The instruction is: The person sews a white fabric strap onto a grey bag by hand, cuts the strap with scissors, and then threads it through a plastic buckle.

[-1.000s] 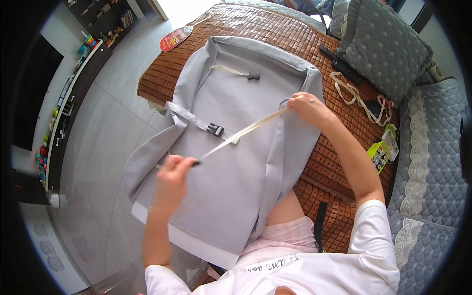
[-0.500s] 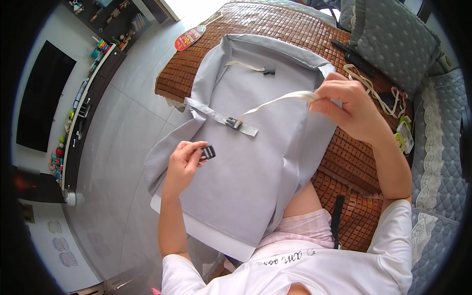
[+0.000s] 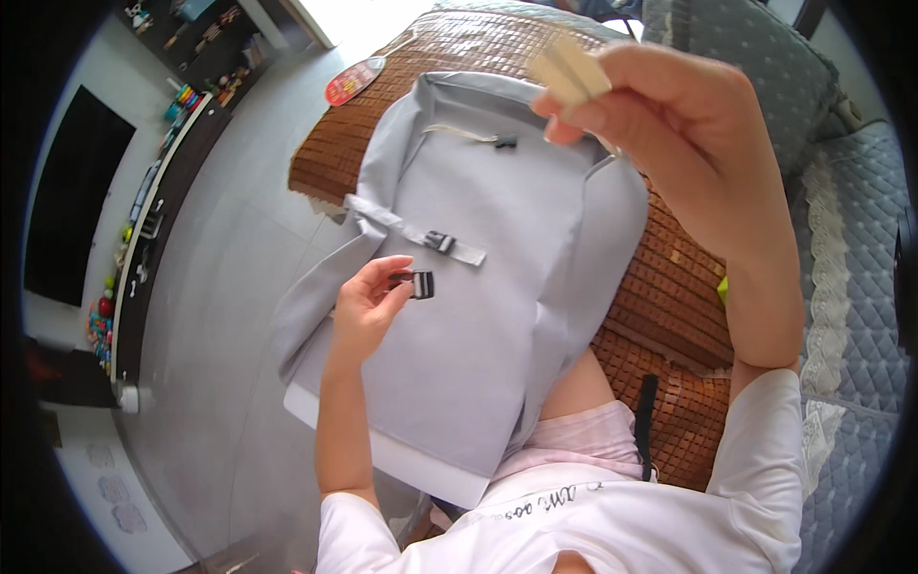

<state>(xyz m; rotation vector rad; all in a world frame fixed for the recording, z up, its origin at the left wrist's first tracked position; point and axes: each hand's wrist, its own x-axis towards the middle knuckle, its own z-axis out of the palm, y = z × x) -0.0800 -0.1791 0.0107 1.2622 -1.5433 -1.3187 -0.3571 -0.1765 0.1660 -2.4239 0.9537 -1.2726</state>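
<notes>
A large piece of grey fabric (image 3: 469,325), shaped like a bag or cover with raised side walls, lies over my lap and the seat. My left hand (image 3: 361,304) pinches a loose black plastic buckle (image 3: 423,285) just above it. Raised high at the upper right, my right hand (image 3: 684,134) grips a cream webbing strap (image 3: 574,75) between thumb and fingers, its end slightly blurred. Beyond my left hand, a silvery-grey strap (image 3: 467,253) crosses the fabric, with a black clip (image 3: 439,241) on it. Farther up lies a thin cream cord (image 3: 454,131) with another black clip (image 3: 506,142).
A brown tile mat (image 3: 669,287) covers the seat under the fabric. On its far left edge lies a red and white hand fan (image 3: 352,82). Grey quilted sofa padding (image 3: 856,268) runs along the right. A white panel (image 3: 382,450) shows under the fabric's near edge.
My right hand has risen nearer to the view, taking the cream strap up off the fabric. My left hand has shifted slightly right with the buckle and turned it.
</notes>
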